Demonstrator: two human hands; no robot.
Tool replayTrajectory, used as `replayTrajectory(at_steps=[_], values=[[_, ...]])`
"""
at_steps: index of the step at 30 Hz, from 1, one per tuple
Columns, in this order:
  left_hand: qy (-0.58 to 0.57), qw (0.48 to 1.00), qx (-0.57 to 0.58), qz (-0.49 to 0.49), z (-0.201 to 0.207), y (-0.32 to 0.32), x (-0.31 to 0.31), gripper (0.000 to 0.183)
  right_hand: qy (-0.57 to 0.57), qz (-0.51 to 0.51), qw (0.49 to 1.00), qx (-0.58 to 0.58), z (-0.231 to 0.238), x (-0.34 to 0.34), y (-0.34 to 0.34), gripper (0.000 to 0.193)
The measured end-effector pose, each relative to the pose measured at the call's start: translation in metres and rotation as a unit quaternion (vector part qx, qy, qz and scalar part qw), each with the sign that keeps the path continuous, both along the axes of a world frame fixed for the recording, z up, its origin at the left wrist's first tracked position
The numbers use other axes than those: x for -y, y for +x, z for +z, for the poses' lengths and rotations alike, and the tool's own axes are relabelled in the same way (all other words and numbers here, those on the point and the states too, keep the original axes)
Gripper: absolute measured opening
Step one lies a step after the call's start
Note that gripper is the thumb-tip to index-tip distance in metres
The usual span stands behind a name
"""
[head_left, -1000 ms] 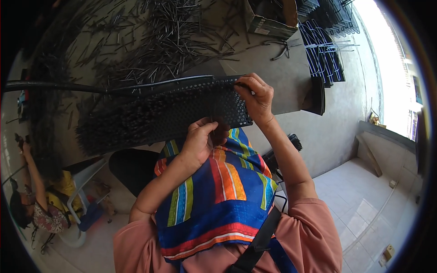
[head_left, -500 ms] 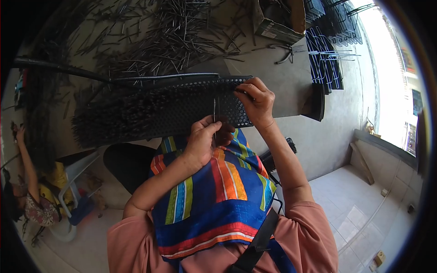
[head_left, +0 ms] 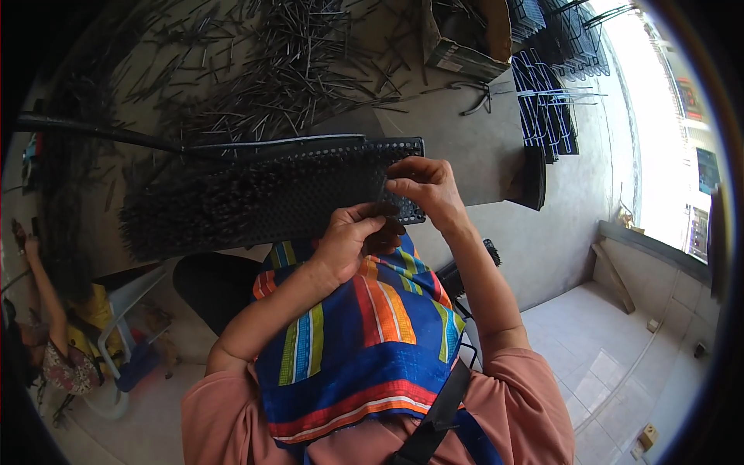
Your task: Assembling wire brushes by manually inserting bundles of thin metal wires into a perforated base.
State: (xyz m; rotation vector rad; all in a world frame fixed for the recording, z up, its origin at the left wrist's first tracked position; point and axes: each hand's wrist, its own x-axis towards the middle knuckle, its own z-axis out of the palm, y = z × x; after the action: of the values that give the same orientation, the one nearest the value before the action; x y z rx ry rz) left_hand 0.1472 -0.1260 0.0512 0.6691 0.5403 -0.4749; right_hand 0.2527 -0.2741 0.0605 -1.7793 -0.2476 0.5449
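Across my lap lies a long black perforated board [head_left: 310, 198], with dense dark bristle-like tufts [head_left: 182, 209] covering its left part and bare rows of holes at its right end. My right hand [head_left: 428, 187] is over that right end, thumb and fingers drawn together in a pinch. Just below and to the left, at the board's near edge, my left hand [head_left: 353, 239] has its thumb pressed to its curled fingers. What either pinch holds is too thin and dark to make out. A striped cloth apron [head_left: 353, 325] covers my lap under the board.
Loose dark strips [head_left: 287, 77] lie heaped beyond the board. An open carton [head_left: 465, 54] stands at the far right, near a curved metal tool [head_left: 477, 99] and bent wire racks [head_left: 542, 101]. A dark rod [head_left: 101, 128] reaches in from the left. Another person [head_left: 54, 333] sits at far left.
My right hand has come down and left from the board's far right corner toward my left hand. The thin strip that stood up from my left hand no longer shows clearly.
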Motion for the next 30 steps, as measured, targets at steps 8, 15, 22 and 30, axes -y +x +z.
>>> replayTrajectory(at_steps=[8,15,22,30], values=[[0.023,1.000,-0.010,0.016,0.006,0.009,0.005,0.018,0.153,-0.014,0.962,-0.226,-0.007,0.018,-0.001,0.004],[0.048,0.998,-0.028,0.037,-0.022,0.011,-0.010,0.023,0.032,-0.140,0.952,0.271,-0.019,0.022,0.013,0.010],[0.038,0.998,-0.019,0.035,-0.017,0.009,-0.011,0.023,-0.007,-0.105,0.937,0.333,-0.019,0.018,0.011,0.013],[0.025,0.999,-0.013,0.038,-0.022,0.009,-0.010,0.023,-0.081,-0.130,0.926,0.343,-0.022,0.010,0.003,0.013]])
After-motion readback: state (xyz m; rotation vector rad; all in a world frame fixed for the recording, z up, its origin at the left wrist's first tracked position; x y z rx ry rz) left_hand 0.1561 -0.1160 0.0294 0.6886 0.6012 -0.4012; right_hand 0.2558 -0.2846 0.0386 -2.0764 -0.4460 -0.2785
